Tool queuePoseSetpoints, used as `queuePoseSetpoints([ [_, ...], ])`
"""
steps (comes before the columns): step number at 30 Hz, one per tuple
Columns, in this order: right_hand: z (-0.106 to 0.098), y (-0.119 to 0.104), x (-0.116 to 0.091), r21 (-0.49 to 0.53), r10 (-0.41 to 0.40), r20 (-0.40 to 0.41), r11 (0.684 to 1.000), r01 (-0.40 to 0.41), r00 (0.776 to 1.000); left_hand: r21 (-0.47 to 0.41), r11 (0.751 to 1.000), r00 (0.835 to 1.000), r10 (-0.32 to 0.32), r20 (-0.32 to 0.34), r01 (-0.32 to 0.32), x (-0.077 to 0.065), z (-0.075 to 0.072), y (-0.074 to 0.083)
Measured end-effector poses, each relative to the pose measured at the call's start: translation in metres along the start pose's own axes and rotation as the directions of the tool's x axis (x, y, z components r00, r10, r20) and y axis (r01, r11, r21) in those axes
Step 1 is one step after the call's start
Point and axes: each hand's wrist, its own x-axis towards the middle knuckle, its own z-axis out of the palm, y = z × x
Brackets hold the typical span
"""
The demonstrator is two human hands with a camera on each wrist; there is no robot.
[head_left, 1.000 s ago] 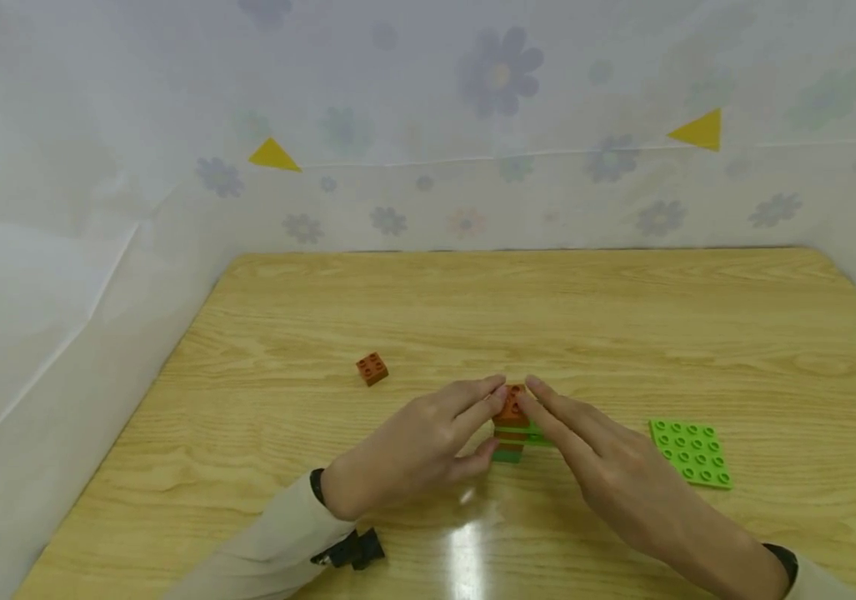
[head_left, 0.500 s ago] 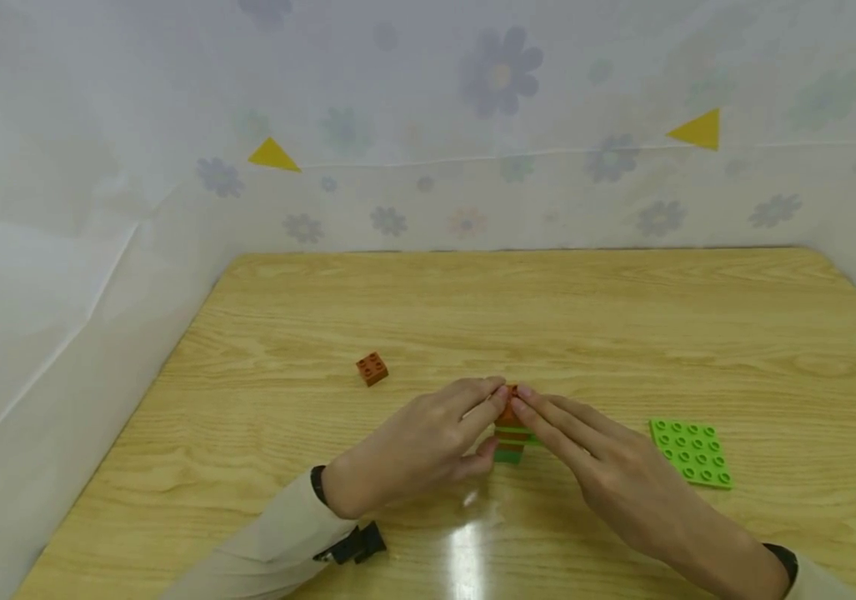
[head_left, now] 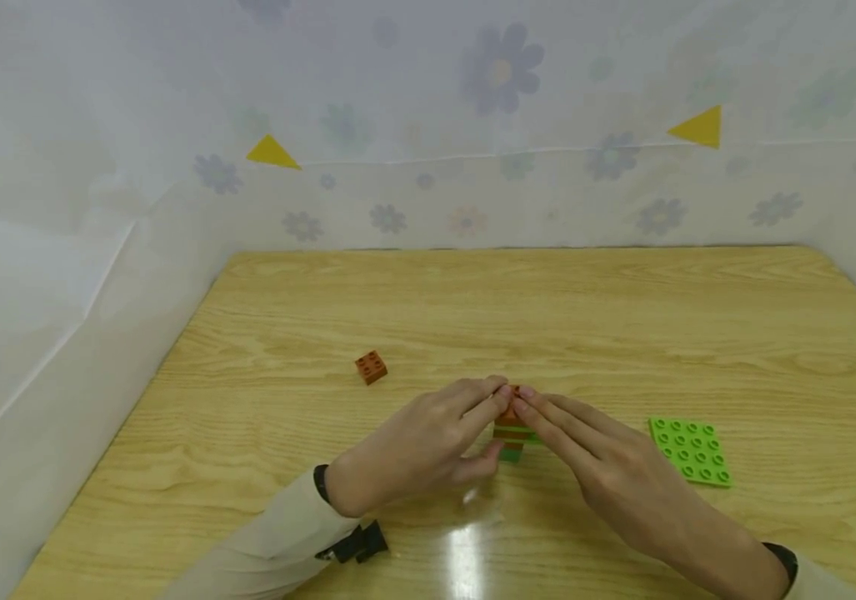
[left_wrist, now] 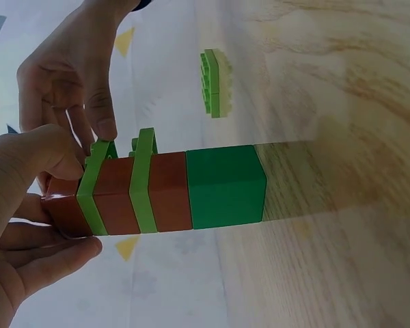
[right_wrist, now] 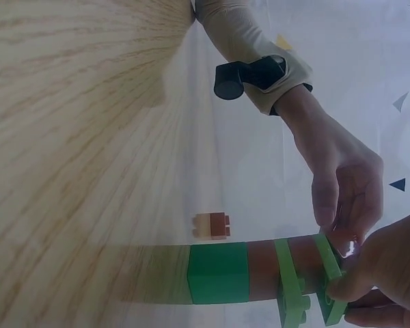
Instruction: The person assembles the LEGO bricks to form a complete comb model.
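Observation:
A tower of toy building bricks stands upright on the table: a dark green block [left_wrist: 225, 186] at the base, then brown bricks [left_wrist: 169, 193] alternating with two light green plates [left_wrist: 143, 188] that jut out to the right. My left hand [head_left: 412, 446] grips the top brown brick [left_wrist: 67, 208] at its side, thumb and fingers on opposite faces. From the right, my right hand [head_left: 623, 471] holds the tower's top, fingertips over the top brick and thumb at the upper green plate [right_wrist: 330, 273]. The fingers partly hide the top brick.
A loose brown brick [head_left: 371, 367] lies on the wooden table [head_left: 285, 308] to the left, farther back. A light green studded plate [head_left: 692, 452] lies to the right. A black wrist camera [head_left: 356, 543] sticks out under the left sleeve. White floral sheeting [head_left: 428, 192] hangs behind.
My right fingertips have moved left onto the top brick, close to the left fingertips. The left hand has stayed at the brick. The tower stays in place.

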Motion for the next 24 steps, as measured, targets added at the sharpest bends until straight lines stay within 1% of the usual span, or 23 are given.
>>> queuePoseSetpoints([
  [3, 0.000, 0.000, 0.001, 0.000, -0.001, -0.007, 1.000, 0.001, 1.000, -0.013, 1.000, 1.000, -0.001, -0.004, 0.000, 0.000, 0.001, 0.000],
  [8, 0.002, 0.002, 0.003, -0.011, -0.014, -0.063, 1.000, 0.013, 0.998, -0.046, 0.999, 1.000, -0.001, -0.012, 0.000, 0.001, 0.003, -0.001],
  [13, 0.001, 0.003, 0.004, -0.021, -0.014, -0.061, 1.000, 0.013, 0.998, -0.110, 0.994, 1.000, -0.009, -0.030, 0.006, 0.002, 0.003, -0.002],
  [19, 0.001, 0.004, 0.004, -0.018, -0.027, -0.067, 0.999, 0.026, 0.997, -0.184, 0.983, 0.996, -0.034, -0.077, 0.019, 0.001, 0.006, -0.004],
  [21, 0.001, 0.004, 0.003, -0.016, -0.023, -0.066, 1.000, 0.022, 0.998, -0.233, 0.971, 0.995, -0.071, -0.074, 0.052, 0.000, 0.009, -0.006],
  [23, 0.001, 0.004, 0.003, -0.011, -0.012, -0.057, 1.000, 0.011, 0.998, -0.286, 0.952, 0.991, -0.127, -0.045, 0.109, -0.003, 0.013, -0.008],
  [24, 0.001, 0.004, 0.002, -0.009, -0.005, -0.051, 1.000, 0.004, 0.999, -0.315, 0.937, 0.987, -0.162, -0.018, 0.148, -0.004, 0.014, -0.009],
])
